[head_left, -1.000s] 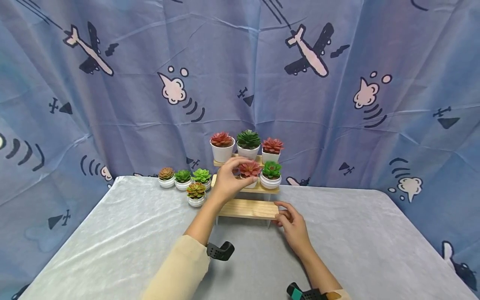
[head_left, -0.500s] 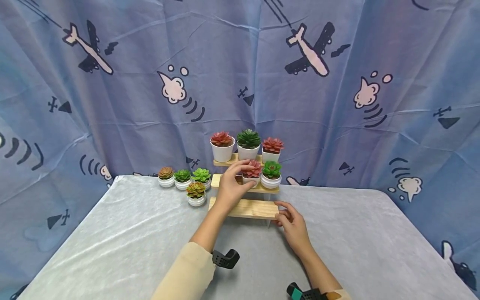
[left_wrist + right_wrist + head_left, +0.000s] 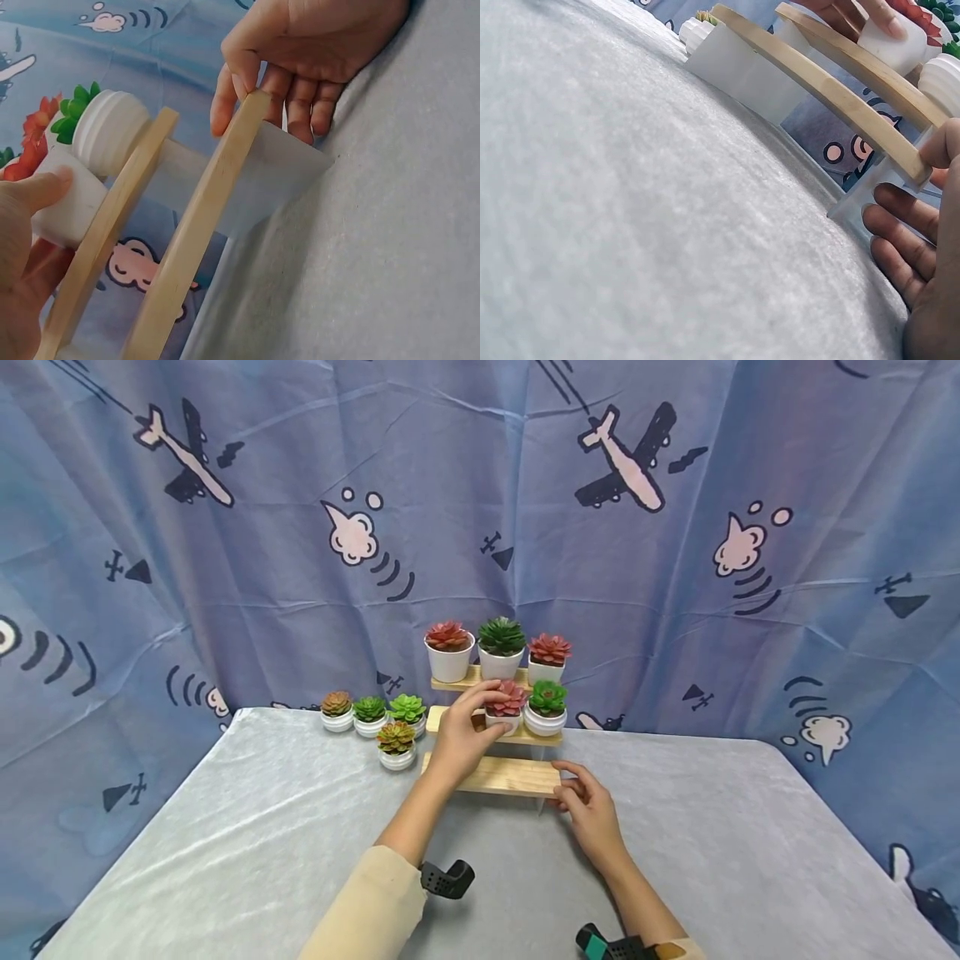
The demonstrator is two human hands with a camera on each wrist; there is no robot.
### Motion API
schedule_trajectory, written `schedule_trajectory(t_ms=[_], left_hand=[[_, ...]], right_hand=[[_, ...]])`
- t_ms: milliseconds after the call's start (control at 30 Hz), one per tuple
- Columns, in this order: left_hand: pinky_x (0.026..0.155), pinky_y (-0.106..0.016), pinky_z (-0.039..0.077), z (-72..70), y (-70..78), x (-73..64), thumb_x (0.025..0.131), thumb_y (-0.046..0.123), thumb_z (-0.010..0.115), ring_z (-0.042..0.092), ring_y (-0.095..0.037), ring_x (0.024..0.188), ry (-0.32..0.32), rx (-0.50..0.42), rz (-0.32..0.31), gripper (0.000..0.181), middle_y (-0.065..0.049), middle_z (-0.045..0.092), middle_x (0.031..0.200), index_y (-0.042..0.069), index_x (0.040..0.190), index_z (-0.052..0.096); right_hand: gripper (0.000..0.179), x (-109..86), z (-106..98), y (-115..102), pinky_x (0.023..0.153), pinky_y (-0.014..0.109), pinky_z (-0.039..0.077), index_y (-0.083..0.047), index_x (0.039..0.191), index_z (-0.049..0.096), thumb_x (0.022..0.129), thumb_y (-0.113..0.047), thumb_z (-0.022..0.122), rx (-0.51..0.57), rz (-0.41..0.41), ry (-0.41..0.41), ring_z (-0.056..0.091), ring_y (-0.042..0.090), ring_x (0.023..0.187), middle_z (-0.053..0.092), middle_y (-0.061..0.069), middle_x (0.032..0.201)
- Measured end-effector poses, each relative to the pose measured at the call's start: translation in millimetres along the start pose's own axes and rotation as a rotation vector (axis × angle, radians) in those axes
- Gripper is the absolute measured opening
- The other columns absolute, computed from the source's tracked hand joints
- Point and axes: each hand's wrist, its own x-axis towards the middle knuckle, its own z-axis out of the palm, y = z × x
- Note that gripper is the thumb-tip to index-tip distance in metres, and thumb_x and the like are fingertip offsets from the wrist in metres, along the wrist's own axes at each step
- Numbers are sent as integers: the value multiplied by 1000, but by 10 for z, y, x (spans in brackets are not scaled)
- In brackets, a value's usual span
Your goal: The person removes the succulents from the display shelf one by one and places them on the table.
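Note:
My left hand [image 3: 465,739] holds a small white pot with a red succulent [image 3: 506,700] at the middle tier of a stepped wooden stand. In the left wrist view the thumb presses the side of this white pot [image 3: 69,201], its base right at the board's edge. Just right of it, a green succulent in a ribbed white pot [image 3: 545,717] sits on the same tier. My right hand [image 3: 594,822] grips the right end of the lowest board [image 3: 510,777], thumb on the board, other fingers curled by the frosted side support [image 3: 862,187].
On the top tier stand a red succulent [image 3: 448,652], a dark green one [image 3: 501,647] and another red one [image 3: 548,658]. Several small potted succulents [image 3: 396,745] cluster on the grey-white cloth left of the stand. A blue printed curtain [image 3: 300,527] hangs behind.
My left hand has moved slightly right with the red succulent, bringing it beside the green one on the middle tier. My right hand keeps its hold on the lowest board.

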Motion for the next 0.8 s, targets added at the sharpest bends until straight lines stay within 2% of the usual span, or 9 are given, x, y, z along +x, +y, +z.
schedule_trajectory(t_ms=[167,400,567,800], left_hand=[[87,-24,61,-76,0,-51,81,-4,80,63,-26,126,12,-52,14,36,-8,61,142,2,116,72],[90,-26,61,-269,0,-134,79,-7,80,65,-28,122,43,-36,47,36,-9,63,139,2,113,74],[94,-25,59,-477,21,-186,78,-9,80,63,-30,124,64,-60,41,37,-11,62,139,0,113,73],[99,-31,57,-827,63,-244,78,-8,81,62,-29,126,122,-9,40,37,-10,63,138,2,113,74]], right_hand=[[36,5,13,-5,70,21,56,-2,132,62,96,0,57,-8,2,0,71,7,76,74,21,101],[35,9,-2,-9,70,20,56,-3,131,62,96,-1,58,-21,-6,1,71,6,76,74,20,99],[36,13,-16,-3,70,21,57,-2,132,62,96,0,57,-29,-16,2,70,5,75,74,19,97],[36,22,9,-9,71,21,57,-4,133,62,97,-1,57,-27,3,-4,71,6,76,74,20,99]])
